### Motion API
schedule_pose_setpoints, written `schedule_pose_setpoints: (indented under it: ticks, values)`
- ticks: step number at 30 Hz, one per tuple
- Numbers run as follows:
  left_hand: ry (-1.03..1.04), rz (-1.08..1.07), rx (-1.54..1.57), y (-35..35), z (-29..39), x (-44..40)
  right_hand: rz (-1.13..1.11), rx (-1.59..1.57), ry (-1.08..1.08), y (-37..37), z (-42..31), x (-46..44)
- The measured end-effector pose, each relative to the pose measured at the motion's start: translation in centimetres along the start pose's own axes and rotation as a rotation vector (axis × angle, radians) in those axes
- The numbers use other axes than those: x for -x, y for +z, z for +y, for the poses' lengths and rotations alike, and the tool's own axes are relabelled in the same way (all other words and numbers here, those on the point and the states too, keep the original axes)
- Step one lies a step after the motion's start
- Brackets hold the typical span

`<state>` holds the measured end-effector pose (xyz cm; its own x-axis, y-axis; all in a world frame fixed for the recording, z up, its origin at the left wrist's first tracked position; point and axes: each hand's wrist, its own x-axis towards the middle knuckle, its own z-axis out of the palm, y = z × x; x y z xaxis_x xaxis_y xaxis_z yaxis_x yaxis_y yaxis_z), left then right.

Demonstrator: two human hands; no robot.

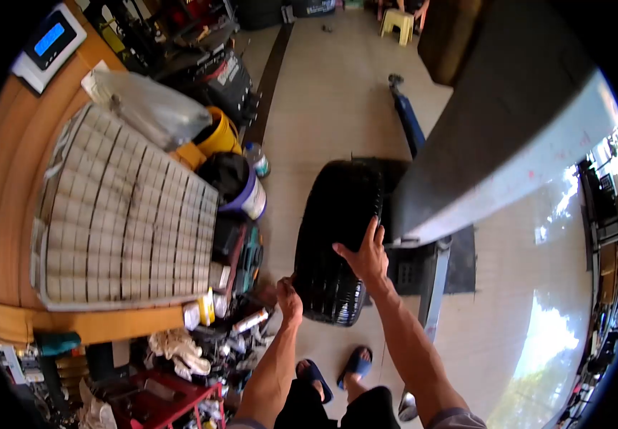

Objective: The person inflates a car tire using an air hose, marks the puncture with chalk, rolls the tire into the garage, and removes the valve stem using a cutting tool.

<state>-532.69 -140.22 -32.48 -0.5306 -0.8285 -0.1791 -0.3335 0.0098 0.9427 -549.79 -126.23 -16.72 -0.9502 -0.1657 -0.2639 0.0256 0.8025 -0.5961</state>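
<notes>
A black car tire stands upright on the floor in front of me, its tread facing up toward me. At the tire's lower left side, my left hand has its fingers curled against the edge. Across the right side of the tread lies my right hand, thumb apart from the other fingers, gripping the tire near its shoulder. The fingertips of the left hand are partly hidden by the tire's edge.
A grey lift post rises close on the right, with a metal lift arm at its base. On the left are a gridded panel, a yellow bucket, a purple-rimmed bucket and a cluttered red tool cart. A yellow stool stands far back.
</notes>
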Motion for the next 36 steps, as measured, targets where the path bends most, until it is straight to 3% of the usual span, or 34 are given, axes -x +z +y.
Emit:
schedule_pose_setpoints:
  ticks: [1, 3, 4, 6, 8, 10, 13, 14, 16, 18, 20, 22, 24, 26, 28, 29, 30, 31, 34, 36]
  values:
    - [0.084, 0.051, -0.042, 1.8, 1.5, -2.5, 0.026, -0.002, -0.017, -1.2, -1.1, -4.2]
    - [0.091, 0.131, -0.105, 4.9, 3.4, -7.3, -0.13, 0.038, -0.136, -2.8, -2.1, -11.0]
    - [0.082, 0.212, -0.168, 7.0, 5.3, -10.0, -0.123, 0.059, -0.15, -3.0, -2.5, -12.9]
    - [0.084, 0.227, -0.14, 10.5, 9.8, -15.1, -0.054, -0.017, -0.374, -1.9, -0.2, -12.3]
    - [0.031, 0.104, -0.213, 13.6, 10.2, -21.2, -0.13, -0.212, -0.086, 1.9, 0.9, -9.6]
    - [-0.109, 0.035, 0.054, 16.1, 12.2, -26.4, 0.133, -0.071, -0.198, 6.9, 1.9, -7.5]
    - [-0.386, -0.218, 0.648, 19.0, 14.6, -31.9, 0.203, -0.035, -0.093, 7.1, 0.9, -13.9]
    - [-0.396, -0.226, 0.622, 19.2, 13.7, -32.7, 0.206, -0.041, -0.077, 6.1, -0.2, -16.4]
    - [-0.259, -0.311, 0.225, 19.0, 10.2, -33.5, 0.326, 0.075, -0.112, 3.7, -3.3, -22.1]
    - [-0.445, -0.261, 0.093, 20.1, 7.9, -32.0, 0.312, 0.128, -0.074, 1.3, -6.1, -28.9]
    - [-0.37, -0.051, 0.301, 23.4, 6.9, -31.3, 0.256, 0.143, 0.028, -2.0, -10.9, -36.1]
    - [-0.354, 0.005, 0.25, 26.8, 10.0, -33.7, 0.154, 0.165, 0.114, -4.3, -14.6, -43.9]
    - [-0.317, 0.061, 0.241, 28.2, 14.7, -36.6, 0.02, -0.002, 0.051, -6.4, -16.7, -49.4]
    - [-0.426, 0.032, 0.37, 31.3, 18.0, -42.0, 0.199, 0.068, -0.228, -4.5, -15.0, -50.0]
    - [-0.366, -0.015, 0.406, 33.8, 18.3, -47.4, 0.256, 0.016, -0.181, -2.5, -12.6, -47.1]
    - [-0.445, -0.011, 0.39, 34.9, 20.6, -49.8, 0.123, -0.015, -0.043, -1.0, -10.2, -45.1]
    - [-0.522, -0.018, 0.38, 36.7, 22.3, -52.6, 0.27, 0.104, -0.173, 0.9, -7.8, -42.9]
    - [-0.541, -0.005, 0.379, 38.6, 23.6, -55.4, 0.29, 0.144, -0.156, 2.7, -5.3, -42.9]
    - [-0.64, -0.092, 0.541, 42.1, 29.6, -61.8, 0.35, 0.233, -0.261, 2.2, -5.4, -49.9]
    - [-0.593, -0.118, 0.566, 44.0, 26.6, -66.6, 0.375, 0.166, -0.25, 0.0, -9.6, -56.0]
